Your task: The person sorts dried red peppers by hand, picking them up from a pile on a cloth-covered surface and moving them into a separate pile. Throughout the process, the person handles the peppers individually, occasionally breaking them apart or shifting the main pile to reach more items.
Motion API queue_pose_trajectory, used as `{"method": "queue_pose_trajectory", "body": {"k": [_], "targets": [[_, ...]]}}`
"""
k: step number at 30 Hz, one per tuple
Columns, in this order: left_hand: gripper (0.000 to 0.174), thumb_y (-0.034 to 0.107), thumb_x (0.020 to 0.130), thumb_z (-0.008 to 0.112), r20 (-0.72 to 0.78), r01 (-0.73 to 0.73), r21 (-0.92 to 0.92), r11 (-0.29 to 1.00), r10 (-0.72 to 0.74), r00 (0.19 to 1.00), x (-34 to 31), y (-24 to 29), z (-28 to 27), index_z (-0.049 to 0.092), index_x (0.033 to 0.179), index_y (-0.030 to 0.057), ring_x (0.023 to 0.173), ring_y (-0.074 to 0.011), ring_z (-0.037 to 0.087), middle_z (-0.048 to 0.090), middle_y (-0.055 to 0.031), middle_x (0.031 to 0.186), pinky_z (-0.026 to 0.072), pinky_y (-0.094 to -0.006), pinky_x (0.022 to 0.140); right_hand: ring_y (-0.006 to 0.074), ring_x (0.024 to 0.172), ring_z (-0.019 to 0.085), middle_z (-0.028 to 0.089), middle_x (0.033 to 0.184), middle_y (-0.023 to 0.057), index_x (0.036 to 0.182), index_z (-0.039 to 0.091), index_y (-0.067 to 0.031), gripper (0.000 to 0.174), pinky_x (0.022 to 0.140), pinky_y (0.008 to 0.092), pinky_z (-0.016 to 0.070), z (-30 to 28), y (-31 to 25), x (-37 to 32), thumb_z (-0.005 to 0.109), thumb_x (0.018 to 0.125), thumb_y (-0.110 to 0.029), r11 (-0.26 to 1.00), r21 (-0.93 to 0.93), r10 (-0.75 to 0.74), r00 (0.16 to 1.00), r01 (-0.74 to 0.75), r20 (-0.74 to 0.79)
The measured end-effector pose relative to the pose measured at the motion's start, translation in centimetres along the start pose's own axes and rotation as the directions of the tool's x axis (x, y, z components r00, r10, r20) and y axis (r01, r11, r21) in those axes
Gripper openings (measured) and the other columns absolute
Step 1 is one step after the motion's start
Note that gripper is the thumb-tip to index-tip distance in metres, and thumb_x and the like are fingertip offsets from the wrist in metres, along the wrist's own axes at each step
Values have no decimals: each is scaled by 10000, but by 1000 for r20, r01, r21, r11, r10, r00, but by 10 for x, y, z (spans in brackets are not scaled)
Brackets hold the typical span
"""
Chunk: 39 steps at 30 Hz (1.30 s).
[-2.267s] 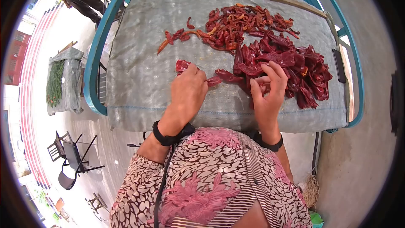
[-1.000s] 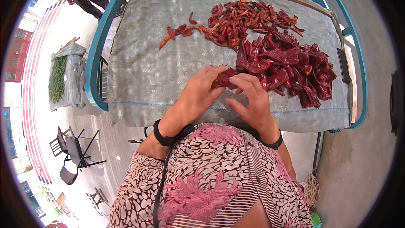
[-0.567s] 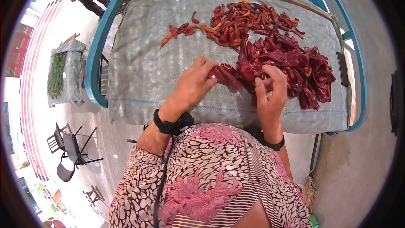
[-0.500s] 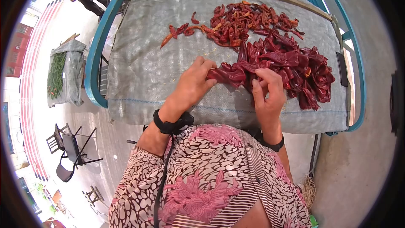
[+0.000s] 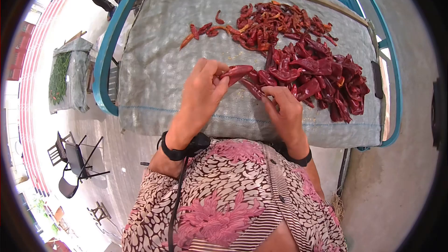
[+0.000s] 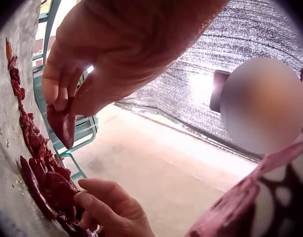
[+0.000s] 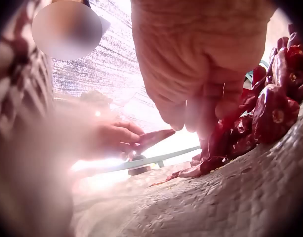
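My left hand (image 5: 200,88) pinches a dark red dried chili pepper (image 5: 237,72) by one end, its other end pointing right toward the heap. The left wrist view shows this pepper tip-down below the left hand's fingers (image 6: 55,89). My right hand (image 5: 284,112) has thumb and forefinger at the lower end of another dried chili pepper (image 5: 252,88), which lies at the near left of the heap of large glossy peppers (image 5: 322,74). In the right wrist view, the right hand's fingers (image 7: 205,123) hang over the red peppers, partly hiding them.
Smaller, orange-red dried peppers (image 5: 270,23) form a second pile farther back, with a few strays (image 5: 200,30) to its left. A grey woven sheet (image 5: 163,65) covers the surface inside a blue metal frame (image 5: 105,74). A wooden stick (image 5: 333,8) and a phone (image 5: 377,79) lie along the right side.
My left hand has lifted its pepper up and left, away from the heap. My right hand has moved left and lower, from the heap's edge to a pepper end beside it.
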<state>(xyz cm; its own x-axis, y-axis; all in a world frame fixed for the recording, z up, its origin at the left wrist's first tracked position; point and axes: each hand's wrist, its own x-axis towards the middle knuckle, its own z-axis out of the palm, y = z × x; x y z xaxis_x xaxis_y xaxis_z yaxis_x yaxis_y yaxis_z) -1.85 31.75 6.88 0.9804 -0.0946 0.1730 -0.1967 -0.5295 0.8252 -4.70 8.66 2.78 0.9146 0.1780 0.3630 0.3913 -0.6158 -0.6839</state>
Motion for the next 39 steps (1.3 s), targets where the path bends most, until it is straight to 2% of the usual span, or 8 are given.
{"method": "queue_pose_trajectory", "body": {"k": [3,6,9,15,18,24,30,39], "targets": [[289,6,878,678,-113,51,-231,972,-79,991,2,6,22,642,1164,31,878,-189,636,583,-109,1041,520,-327,746,289,950,651,686,1069,77,1133,681,-67,359,817,407,536,5,-1,2,764,786,-25,985,-141,-91,993,100,68],[350,10,881,671,172,6,39,999,-13,985,0,-1,20,620,1227,39,931,-253,632,581,-126,1077,525,-369,803,283,975,628,673,1091,59,1135,681,-78,366,849,408,523,11,1,-2,747,779,-25,967,-241,-61,993,85,105],[346,10,876,656,295,-209,11,978,197,935,-5,-19,37,628,1219,50,978,-314,618,586,-141,1094,520,-418,842,281,963,625,671,1090,55,1132,684,-84,351,848,404,520,19,9,-3,724,788,-24,948,-292,-98,990,124,101],[275,32,855,669,277,-438,99,893,398,874,-5,-40,61,662,1125,82,997,-339,620,637,-127,1092,519,-433,816,297,936,657,689,1053,83,1123,692,-82,326,802,404,541,14,7,-5,703,811,12,988,-132,-71,994,83,89],[275,41,850,689,334,-325,208,923,245,910,-12,-37,47,666,1119,89,992,-334,626,654,-115,1084,517,-430,808,315,981,673,697,1071,109,1104,700,-66,313,818,412,549,7,-5,-5,701,813,48,998,-33,-46,997,48,60],[357,28,856,683,-105,30,132,991,-16,994,0,-26,14,655,1207,89,994,-323,626,630,-138,1141,508,-419,852,304,1059,627,674,1122,100,1156,700,-78,333,882,394,514,-14,3,-4,712,839,25,985,-167,-12,965,-33,-262],[446,15,817,696,156,-505,356,786,483,862,22,-26,63,649,1252,100,1053,-323,602,622,-119,1163,475,-431,954,279,1179,565,660,1248,23,1153,716,-142,377,1025,435,412,-34,22,17,747,793,-35,870,-492,-69,986,-14,-149],[390,102,836,719,139,-263,422,868,224,965,9,-13,67,664,1221,110,1008,-298,624,660,-87,1025,523,-409,843,277,1056,606,692,1103,53,1054,726,-112,231,954,406,454,-52,47,11,740,829,-62,974,-219,12,974,-63,-228]]}}
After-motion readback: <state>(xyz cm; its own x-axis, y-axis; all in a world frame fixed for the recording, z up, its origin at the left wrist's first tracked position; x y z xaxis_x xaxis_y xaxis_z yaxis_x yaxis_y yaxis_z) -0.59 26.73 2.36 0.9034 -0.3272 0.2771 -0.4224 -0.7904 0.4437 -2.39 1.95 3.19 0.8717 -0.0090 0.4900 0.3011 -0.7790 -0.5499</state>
